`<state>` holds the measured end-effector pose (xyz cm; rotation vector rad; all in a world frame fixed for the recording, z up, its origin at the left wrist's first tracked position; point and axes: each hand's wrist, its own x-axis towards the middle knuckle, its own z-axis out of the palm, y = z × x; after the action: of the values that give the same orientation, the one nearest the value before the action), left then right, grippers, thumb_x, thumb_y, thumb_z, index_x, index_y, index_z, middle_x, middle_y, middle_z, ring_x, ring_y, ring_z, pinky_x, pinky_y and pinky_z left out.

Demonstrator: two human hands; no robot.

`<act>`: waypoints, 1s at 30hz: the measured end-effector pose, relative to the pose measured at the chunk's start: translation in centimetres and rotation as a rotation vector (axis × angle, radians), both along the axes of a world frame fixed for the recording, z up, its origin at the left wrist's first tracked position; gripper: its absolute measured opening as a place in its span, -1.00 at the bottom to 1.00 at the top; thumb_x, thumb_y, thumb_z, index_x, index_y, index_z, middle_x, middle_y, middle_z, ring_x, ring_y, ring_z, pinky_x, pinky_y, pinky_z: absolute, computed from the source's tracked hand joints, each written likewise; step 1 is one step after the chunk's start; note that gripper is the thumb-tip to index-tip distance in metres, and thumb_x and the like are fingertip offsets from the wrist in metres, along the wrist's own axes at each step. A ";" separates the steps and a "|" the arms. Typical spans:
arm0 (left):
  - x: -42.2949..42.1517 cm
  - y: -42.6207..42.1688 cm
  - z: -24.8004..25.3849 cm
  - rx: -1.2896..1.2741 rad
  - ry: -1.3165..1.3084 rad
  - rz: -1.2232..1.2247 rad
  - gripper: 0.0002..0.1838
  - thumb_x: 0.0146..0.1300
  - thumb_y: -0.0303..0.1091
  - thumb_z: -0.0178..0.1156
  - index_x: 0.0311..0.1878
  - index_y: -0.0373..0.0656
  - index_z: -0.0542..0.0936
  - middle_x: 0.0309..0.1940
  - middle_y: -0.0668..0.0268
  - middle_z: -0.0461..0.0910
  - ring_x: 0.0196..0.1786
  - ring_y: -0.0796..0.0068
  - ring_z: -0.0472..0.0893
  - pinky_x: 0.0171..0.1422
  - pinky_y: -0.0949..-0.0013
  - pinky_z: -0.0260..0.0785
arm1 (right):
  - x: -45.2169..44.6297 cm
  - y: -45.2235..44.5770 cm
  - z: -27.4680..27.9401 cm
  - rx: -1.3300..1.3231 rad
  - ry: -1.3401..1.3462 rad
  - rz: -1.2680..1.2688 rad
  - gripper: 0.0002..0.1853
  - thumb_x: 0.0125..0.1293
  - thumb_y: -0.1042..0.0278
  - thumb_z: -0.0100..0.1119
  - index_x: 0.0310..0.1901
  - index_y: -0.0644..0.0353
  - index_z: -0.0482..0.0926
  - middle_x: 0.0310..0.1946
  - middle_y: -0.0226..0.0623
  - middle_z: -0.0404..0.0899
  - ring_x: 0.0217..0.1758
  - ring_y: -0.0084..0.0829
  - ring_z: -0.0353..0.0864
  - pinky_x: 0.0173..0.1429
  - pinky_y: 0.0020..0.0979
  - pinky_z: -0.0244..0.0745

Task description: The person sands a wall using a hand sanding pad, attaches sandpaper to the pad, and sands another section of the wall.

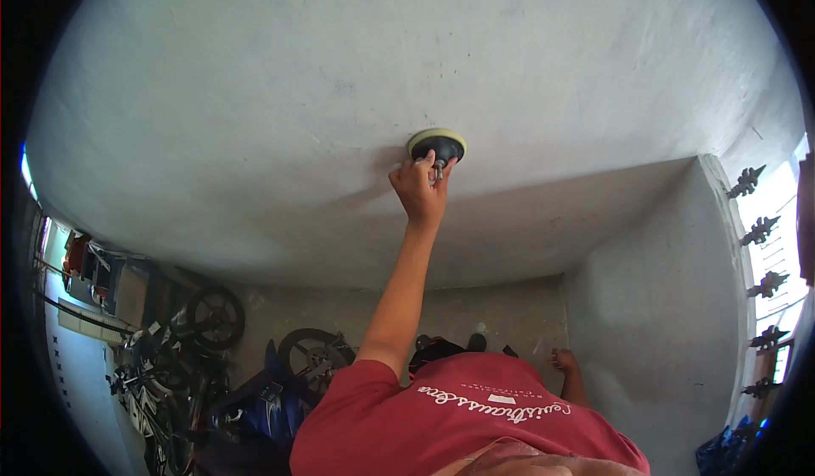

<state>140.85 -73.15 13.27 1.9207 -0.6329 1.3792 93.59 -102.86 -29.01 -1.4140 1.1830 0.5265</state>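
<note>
My left hand (pixel 424 183) pinches the metal stem of a round black backing pad (pixel 437 147) with a yellow-green rim. The pad's face lies against the grey-white wall (pixel 340 77) in front of me, and its shadow falls on the wall to the left. Low at my right side hangs my right hand (pixel 563 360), small in view, its fingers loosely curled with nothing visible in them.
Motorcycles stand at the lower left, one with blue bodywork (pixel 276 408). A side wall (pixel 649 306) rises on the right, beside a bright opening with dark spiked metal ornaments (pixel 767 285). A blue plastic bundle (pixel 722 450) lies at the lower right.
</note>
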 end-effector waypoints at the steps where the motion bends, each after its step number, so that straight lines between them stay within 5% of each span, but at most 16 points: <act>1: 0.1 0.0 1.8 -0.001 -0.007 -0.002 -0.57 0.02 -0.25 0.52 -0.09 -0.08 0.53 -0.59 0.55 0.30 -0.50 0.54 0.36 -0.12 0.32 0.11 | 0.5 -0.1 0.3 -0.011 0.008 0.020 -0.56 0.30 0.06 0.14 0.02 0.26 0.53 -0.26 -0.14 0.66 -0.38 -0.29 0.67 -0.36 -0.29 0.56; 8: 0.9 -2.1 16.7 -0.084 -0.077 -0.041 -0.61 0.10 -0.19 0.47 -0.13 -0.14 0.52 -0.66 0.56 0.29 -0.58 0.57 0.31 -0.15 0.35 0.11 | 2.3 0.3 1.4 0.030 0.036 0.072 -0.56 0.31 0.03 0.12 0.08 0.17 0.47 -0.21 -0.21 0.65 -0.29 -0.32 0.63 -0.20 -0.28 0.52; 15: 0.3 -3.5 11.5 -0.055 -0.054 -0.056 -0.59 0.09 -0.17 0.47 -0.12 -0.13 0.52 -0.67 0.57 0.24 -0.59 0.58 0.29 -0.18 0.34 0.11 | 0.8 0.6 0.1 0.015 0.026 0.025 -0.59 0.30 0.06 0.12 0.07 0.15 0.47 -0.23 -0.22 0.65 -0.28 -0.33 0.62 -0.21 -0.28 0.51; 21: 1.1 -4.1 18.5 -0.147 -0.106 -0.059 -0.58 0.10 -0.16 0.46 -0.09 -0.15 0.53 -0.65 0.56 0.27 -0.57 0.58 0.30 -0.16 0.34 0.11 | 0.1 0.1 1.3 0.037 0.064 -0.014 -0.59 0.30 0.08 0.11 0.08 0.14 0.48 -0.18 -0.22 0.67 -0.31 -0.33 0.61 -0.22 -0.27 0.51; 27: 0.3 -4.4 15.3 -0.040 -0.100 -0.029 -0.62 0.12 -0.18 0.44 -0.10 -0.13 0.53 -0.65 0.52 0.30 -0.55 0.52 0.39 -0.14 0.35 0.10 | -0.2 0.7 0.1 -0.001 -0.035 -0.043 -0.56 0.30 0.11 0.13 0.03 0.33 0.50 -0.29 -0.09 0.66 -0.40 -0.26 0.66 -0.39 -0.25 0.56; 30: 1.1 -3.4 21.5 -0.091 -0.213 0.036 -0.63 0.15 -0.17 0.41 -0.12 -0.16 0.52 -0.68 0.50 0.29 -0.61 0.51 0.37 -0.29 0.36 0.15 | -1.1 0.3 -0.9 -0.012 -0.016 -0.023 -0.57 0.30 0.12 0.13 0.00 0.35 0.51 -0.30 -0.09 0.65 -0.40 -0.24 0.67 -0.39 -0.24 0.56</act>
<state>141.94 -76.55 34.78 1.7360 -0.6269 1.6222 92.53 -102.61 -29.86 -1.4115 1.1898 0.4918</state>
